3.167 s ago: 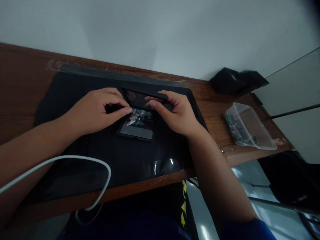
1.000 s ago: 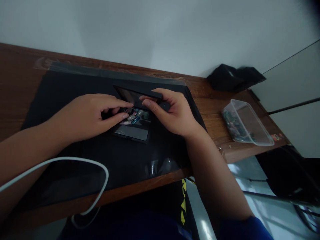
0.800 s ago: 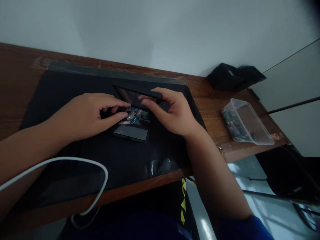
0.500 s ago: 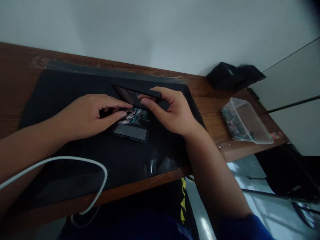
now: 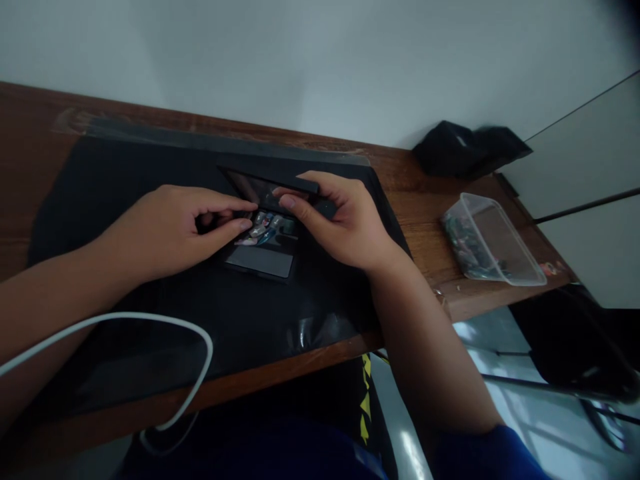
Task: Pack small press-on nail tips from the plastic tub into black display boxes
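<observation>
A flat black hinged case (image 5: 261, 261) lies opened on the black mat, its dark glossy lid (image 5: 260, 187) raised at a slant. Small shiny packets (image 5: 269, 228), silvery and teal, sit inside its base above a grey panel. My right hand (image 5: 345, 220) grips the lid's right end, thumb on the inner face and fingers behind. My left hand (image 5: 175, 230) is at the case's left side, thumb and index fingertips close together beside the packets. What sits between those fingertips, if anything, is hidden.
A clear plastic tub (image 5: 493, 240) with several shiny packets stands tilted on the wooden table (image 5: 400, 180) to the right. Behind it are black boxes (image 5: 465, 150) near the wall. A white cable (image 5: 150, 316) loops over the front edge of the mat (image 5: 190, 340).
My left fingertips have drawn slightly left and up, showing more of the packets. My right hand still holds the lid at about the same slant.
</observation>
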### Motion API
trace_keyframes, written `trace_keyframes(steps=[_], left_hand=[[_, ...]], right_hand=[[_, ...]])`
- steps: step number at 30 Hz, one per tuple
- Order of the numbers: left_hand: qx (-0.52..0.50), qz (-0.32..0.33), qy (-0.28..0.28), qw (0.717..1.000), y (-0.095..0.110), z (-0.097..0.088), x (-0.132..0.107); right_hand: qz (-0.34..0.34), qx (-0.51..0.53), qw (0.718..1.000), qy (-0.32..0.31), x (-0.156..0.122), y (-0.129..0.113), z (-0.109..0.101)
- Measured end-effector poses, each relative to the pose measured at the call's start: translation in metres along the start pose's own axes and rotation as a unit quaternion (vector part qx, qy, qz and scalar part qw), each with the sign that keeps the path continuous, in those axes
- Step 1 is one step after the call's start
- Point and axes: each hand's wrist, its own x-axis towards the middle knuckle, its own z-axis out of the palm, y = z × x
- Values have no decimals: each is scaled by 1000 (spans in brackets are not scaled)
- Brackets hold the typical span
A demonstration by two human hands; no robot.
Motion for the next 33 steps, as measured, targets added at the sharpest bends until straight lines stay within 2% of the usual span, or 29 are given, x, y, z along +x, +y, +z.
trace_keyframes(steps=[11, 17, 23, 28, 33], left_hand=[[-16, 3, -10, 1000, -3, 1, 1], [-38, 4, -9, 999, 3, -3, -5], [-17, 55, 22, 998, 8, -11, -13], [-15, 68, -12, 997, 5, -11, -12], [-30, 77, -10, 997, 6, -8, -10]], right_hand=[[2, 12, 1000, 4, 0, 3, 2], [16, 15, 1000, 6, 0, 5, 2], [16, 13, 1000, 8, 0, 6, 1], [0, 14, 1000, 17, 0, 8, 2], [5, 16, 1000, 21, 0, 9, 1]])
